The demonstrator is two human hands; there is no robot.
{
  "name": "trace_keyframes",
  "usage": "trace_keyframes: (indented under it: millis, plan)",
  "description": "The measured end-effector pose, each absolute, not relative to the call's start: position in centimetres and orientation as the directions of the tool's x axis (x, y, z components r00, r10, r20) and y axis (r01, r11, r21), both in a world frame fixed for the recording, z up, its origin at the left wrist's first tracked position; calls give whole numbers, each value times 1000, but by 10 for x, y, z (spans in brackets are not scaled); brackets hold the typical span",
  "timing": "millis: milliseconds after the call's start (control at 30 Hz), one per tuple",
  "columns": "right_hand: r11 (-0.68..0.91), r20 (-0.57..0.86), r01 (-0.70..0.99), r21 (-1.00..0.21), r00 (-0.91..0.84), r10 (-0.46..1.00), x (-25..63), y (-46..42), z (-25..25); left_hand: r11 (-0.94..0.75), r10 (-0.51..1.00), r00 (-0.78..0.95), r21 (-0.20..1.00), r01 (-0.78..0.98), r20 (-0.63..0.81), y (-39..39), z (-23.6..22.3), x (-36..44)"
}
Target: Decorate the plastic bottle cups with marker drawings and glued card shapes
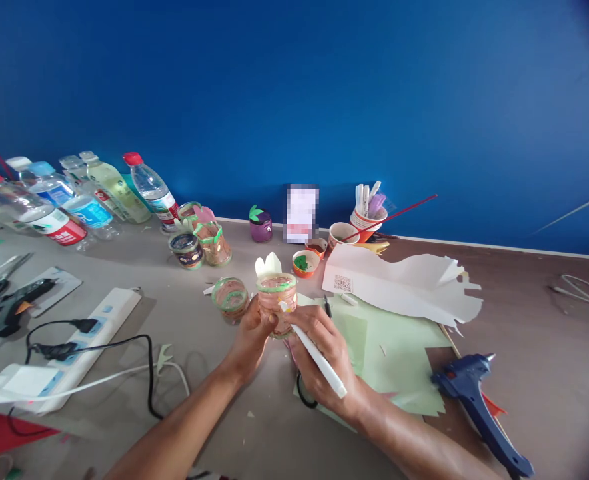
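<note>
A small painted jar (277, 288), pinkish brown with a green rim and pale paper leaves standing behind it, is gripped near its lower left by my left hand (255, 333). My right hand (321, 343) is closed around a white pen (319, 360), its tip end pointing at the jar's front. Small white and yellow bits show on the jar near the right fingers. Just left of it stands a similar jar (230, 297) with a green rim, partly behind my left hand. The tip of the pen is hidden by my fingers.
Pale green paper (389, 360) and a torn white sheet (404, 283) lie to the right, near a blue glue gun (474, 393). A power strip (99, 333) with cords is at left. Plastic bottles (54, 223), paint cups (305, 264) and a purple jar (261, 227) stand behind.
</note>
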State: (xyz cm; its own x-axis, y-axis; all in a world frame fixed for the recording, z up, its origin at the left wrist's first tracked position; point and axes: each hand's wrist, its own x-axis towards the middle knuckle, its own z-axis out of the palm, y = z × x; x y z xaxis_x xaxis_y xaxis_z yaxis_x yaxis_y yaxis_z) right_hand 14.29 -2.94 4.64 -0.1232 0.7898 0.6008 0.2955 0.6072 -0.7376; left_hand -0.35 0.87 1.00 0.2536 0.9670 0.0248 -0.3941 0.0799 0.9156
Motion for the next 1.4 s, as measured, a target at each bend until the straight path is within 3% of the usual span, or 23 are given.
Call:
trace_keyframes:
  millis: [600, 1067, 1400]
  plan:
    - [551, 577, 312, -774, -13, 817, 145, -29, 51, 108, 966, 259, 895, -433, 9, 8, 12, -3]
    - [593, 581, 266, -760, -132, 803, 143, -31, 46, 122, 966, 257, 897, -426, -9, 7, 14, -3]
    - [579, 598, 276, -767, -20, 801, 143, -29, 53, 129, 964, 266, 873, -469, 1, 8, 14, -2]
